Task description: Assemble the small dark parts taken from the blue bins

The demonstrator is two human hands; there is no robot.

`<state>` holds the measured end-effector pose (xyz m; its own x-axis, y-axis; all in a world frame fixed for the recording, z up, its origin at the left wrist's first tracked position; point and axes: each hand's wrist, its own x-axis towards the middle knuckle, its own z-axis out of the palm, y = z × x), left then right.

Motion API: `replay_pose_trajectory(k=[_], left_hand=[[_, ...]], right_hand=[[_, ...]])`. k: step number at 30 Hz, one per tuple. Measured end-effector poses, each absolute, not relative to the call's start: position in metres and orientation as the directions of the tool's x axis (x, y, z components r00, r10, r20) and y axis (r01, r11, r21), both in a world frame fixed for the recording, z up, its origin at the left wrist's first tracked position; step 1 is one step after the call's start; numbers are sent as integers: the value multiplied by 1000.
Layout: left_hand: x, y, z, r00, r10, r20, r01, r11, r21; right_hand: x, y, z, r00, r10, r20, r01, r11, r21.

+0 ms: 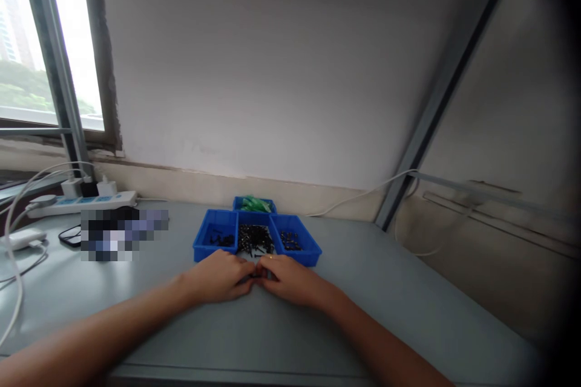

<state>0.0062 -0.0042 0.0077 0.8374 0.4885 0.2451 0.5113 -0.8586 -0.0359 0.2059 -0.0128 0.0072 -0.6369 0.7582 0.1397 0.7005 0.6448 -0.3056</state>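
Observation:
My left hand [221, 277] and my right hand [293, 279] meet at the fingertips, just above the near part of the table. Both are closed in a pinch around something small and dark, too small to name. Right behind the fingers lies a pile of small black screw-like parts [256, 238]. A blue bin on the left [200, 248] holds a few dark small parts [221, 239]. In the blue bin on the right [313, 248] are several small metallic pieces [290, 240]. A ring is on a finger of my right hand.
Behind these, a small blue bin [236, 204] holds green plastic [255, 204]. At left a white power strip [97, 203] has plugs and cables, with a blurred-out item [122, 233] nearby. A white cable [349, 199] runs along the wall to the grey metal post [426, 121].

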Motion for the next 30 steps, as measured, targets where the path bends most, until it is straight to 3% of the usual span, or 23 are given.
replay_pose_trajectory(k=[12, 21, 30], left_hand=[[6, -3, 5, 825, 513, 237, 544, -835, -85], [6, -4, 4, 830, 496, 256, 529, -845, -78], [7, -5, 9, 800, 537, 267, 572, -817, -68]], right_hand=[[206, -15, 13, -648, 747, 151, 696, 661, -282], [206, -15, 15, -667, 727, 164, 702, 687, -187], [208, -14, 14, -670, 734, 107, 716, 678, -164]])
